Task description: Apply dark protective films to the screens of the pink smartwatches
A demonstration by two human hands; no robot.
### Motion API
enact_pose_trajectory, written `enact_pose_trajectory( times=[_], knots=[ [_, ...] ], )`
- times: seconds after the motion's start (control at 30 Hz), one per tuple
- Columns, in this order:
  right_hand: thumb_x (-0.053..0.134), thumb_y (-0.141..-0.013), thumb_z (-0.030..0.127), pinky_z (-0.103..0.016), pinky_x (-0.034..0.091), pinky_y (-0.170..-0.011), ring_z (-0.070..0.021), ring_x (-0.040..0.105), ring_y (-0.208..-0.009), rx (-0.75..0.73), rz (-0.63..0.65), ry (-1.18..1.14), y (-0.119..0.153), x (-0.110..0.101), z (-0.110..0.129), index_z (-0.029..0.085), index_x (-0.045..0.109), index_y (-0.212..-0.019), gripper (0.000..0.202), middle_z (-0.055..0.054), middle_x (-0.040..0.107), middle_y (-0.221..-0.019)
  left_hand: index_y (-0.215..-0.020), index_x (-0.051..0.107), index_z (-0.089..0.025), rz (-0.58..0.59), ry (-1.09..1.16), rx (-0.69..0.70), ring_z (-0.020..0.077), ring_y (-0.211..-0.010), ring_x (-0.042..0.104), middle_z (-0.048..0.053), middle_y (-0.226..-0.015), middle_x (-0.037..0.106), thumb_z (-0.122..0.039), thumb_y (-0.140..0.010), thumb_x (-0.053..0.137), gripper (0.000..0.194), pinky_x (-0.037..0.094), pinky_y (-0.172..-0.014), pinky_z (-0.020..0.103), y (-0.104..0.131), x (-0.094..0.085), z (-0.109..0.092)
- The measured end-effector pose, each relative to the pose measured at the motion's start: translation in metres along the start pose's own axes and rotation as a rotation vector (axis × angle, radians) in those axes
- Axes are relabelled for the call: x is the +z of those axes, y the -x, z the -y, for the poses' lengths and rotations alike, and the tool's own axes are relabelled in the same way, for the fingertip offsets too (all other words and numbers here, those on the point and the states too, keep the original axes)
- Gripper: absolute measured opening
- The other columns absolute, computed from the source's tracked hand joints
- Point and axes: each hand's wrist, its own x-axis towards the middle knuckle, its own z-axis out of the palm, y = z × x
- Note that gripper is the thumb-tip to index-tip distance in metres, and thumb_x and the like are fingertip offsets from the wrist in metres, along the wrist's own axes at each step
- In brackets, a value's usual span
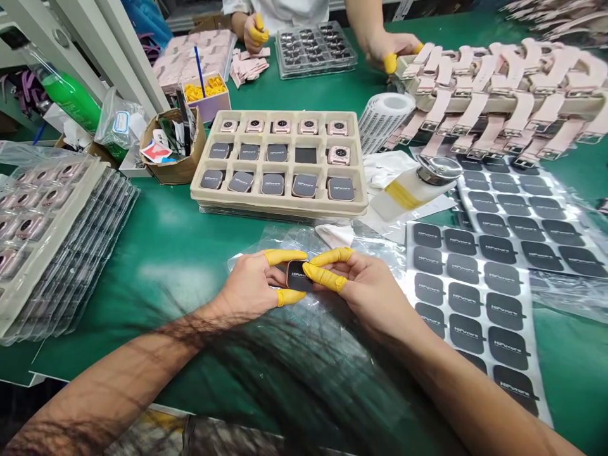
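Watch body (pixel 295 276) in both hands, just in front of the tray (pixel 280 205)

We see the watch body above the surface (pixel 156 253), its dark printed face upward. The left hand (pixel 251 282) pinches it, index on the upper edge and thumb on the lower, both in yellow finger covers. The right hand (pixel 368 285) has its covered thumb and index close together at the face's right edge; we cannot tell whether they grip it or only touch it.

Beyond them, the beige tray carries more watch bodies: its back row sensor side up, its front row dark face up. To the right we find a sheet of black labels (pixel 464 297) and, behind it, a bottle (pixel 411 190). Farther back, a co-worker's hand (pixel 392 49) touches a rack of pink straps (pixel 503 100).
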Motion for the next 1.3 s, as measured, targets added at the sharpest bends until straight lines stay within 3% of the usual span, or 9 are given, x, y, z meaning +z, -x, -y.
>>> enact_pose_trajectory(
  times=[0.27, 0.53, 0.7, 0.83, 0.9, 1.0, 1.1, 1.2, 1.3],
  knots=[
    [0.104, -0.041, 0.044, -0.022, 0.059, -0.066, -0.0157, 0.070, -0.072, -0.018, 0.010, 0.016, -0.001, -0.004, -0.003, 0.018, 0.078, -0.084, 0.056, -0.004, 0.074, -0.076, -0.129, 0.074, -0.006, 0.017, 0.006, 0.045, 0.0148, -0.069, 0.072, -0.004, -0.062, 0.062, -0.015, -0.064, 0.081, 0.066, 0.061, -0.071, 0.023, -0.002, -0.001, 0.002],
    [0.103, -0.048, 0.042, -0.022, 0.061, -0.066, -0.0144, 0.071, -0.071, -0.059, 0.014, 0.004, 0.000, -0.005, -0.009, 0.019, 0.074, -0.092, 0.057, -0.001, 0.071, -0.080, -0.131, 0.073, -0.010, 0.033, -0.001, 0.023, 0.0159, -0.069, 0.072, 0.002, -0.074, 0.074, -0.019, -0.065, 0.083, 0.067, 0.060, -0.070, 0.025, 0.000, -0.002, 0.005],
    [0.093, -0.062, 0.055, -0.026, 0.064, -0.065, -0.0116, 0.070, -0.066, -0.110, -0.059, 0.036, -0.001, 0.000, -0.012, 0.022, 0.071, -0.103, 0.057, 0.000, 0.070, -0.096, -0.123, 0.077, -0.015, 0.046, -0.092, 0.057, 0.0219, -0.080, 0.074, 0.005, -0.079, 0.078, -0.036, -0.056, 0.096, 0.072, 0.061, -0.077, 0.031, -0.002, -0.003, 0.004],
    [0.080, -0.076, 0.062, -0.029, 0.063, -0.063, -0.0136, 0.070, -0.064, -0.135, -0.085, 0.072, -0.003, 0.003, -0.016, 0.021, 0.068, -0.104, 0.050, -0.003, 0.071, -0.095, -0.121, 0.077, -0.013, 0.005, -0.096, 0.026, 0.0179, -0.067, 0.069, 0.005, -0.073, 0.075, -0.041, -0.067, 0.091, 0.063, 0.058, -0.070, 0.029, -0.001, -0.001, 0.005],
    [0.070, -0.085, 0.061, -0.031, 0.061, -0.060, -0.0161, 0.069, -0.063, -0.211, -0.108, 0.125, -0.003, 0.003, -0.019, 0.021, 0.067, -0.104, 0.044, -0.003, 0.070, -0.085, -0.111, 0.079, -0.013, -0.076, 0.012, 0.028, 0.0169, -0.065, 0.069, 0.006, -0.075, 0.075, -0.042, -0.069, 0.090, 0.053, 0.059, -0.068, 0.029, 0.004, 0.000, 0.004],
    [0.058, -0.097, 0.049, -0.031, 0.055, -0.064, -0.0176, 0.067, -0.069, -0.579, -0.132, 0.399, -0.002, 0.006, -0.025, 0.021, 0.070, -0.097, 0.030, -0.004, 0.068, -0.079, -0.100, 0.078, -0.013, -0.282, 0.189, 0.151, 0.0190, -0.072, 0.073, 0.008, -0.087, 0.078, -0.051, -0.071, 0.091, 0.049, 0.063, -0.074, 0.033, 0.009, -0.008, -0.008],
    [0.051, -0.104, 0.041, -0.030, 0.045, -0.062, -0.0151, 0.061, -0.070, -0.968, -0.011, 0.782, -0.003, 0.011, -0.031, 0.022, 0.074, -0.095, 0.031, -0.004, 0.068, -0.086, -0.103, 0.077, -0.015, -0.441, 0.102, 0.395, 0.0197, -0.078, 0.073, 0.008, -0.094, 0.078, -0.059, -0.081, 0.083, 0.050, 0.064, -0.078, 0.036, -0.017, -0.028, -0.039],
    [0.051, -0.105, 0.039, -0.031, 0.037, -0.060, -0.0151, 0.060, -0.070, -1.090, 0.137, 1.078, -0.005, 0.014, -0.034, 0.023, 0.074, -0.095, 0.030, -0.003, 0.067, -0.086, -0.103, 0.078, -0.014, -0.488, -0.296, 0.590, 0.0208, -0.092, 0.072, 0.010, -0.102, 0.078, -0.058, -0.092, 0.072, 0.045, 0.058, -0.090, 0.034, -0.083, -0.041, -0.084],
    [0.054, -0.104, 0.040, -0.031, 0.036, -0.064, -0.0158, 0.061, -0.077, -1.072, 0.185, 1.205, -0.008, 0.014, -0.033, 0.023, 0.073, -0.093, 0.027, -0.002, 0.068, -0.090, -0.108, 0.079, -0.013, -0.483, -0.803, 0.444, 0.0214, -0.095, 0.069, 0.011, -0.104, 0.078, -0.051, -0.105, 0.053, 0.046, 0.053, -0.088, 0.034, -0.151, -0.040, -0.116]
  ],
)
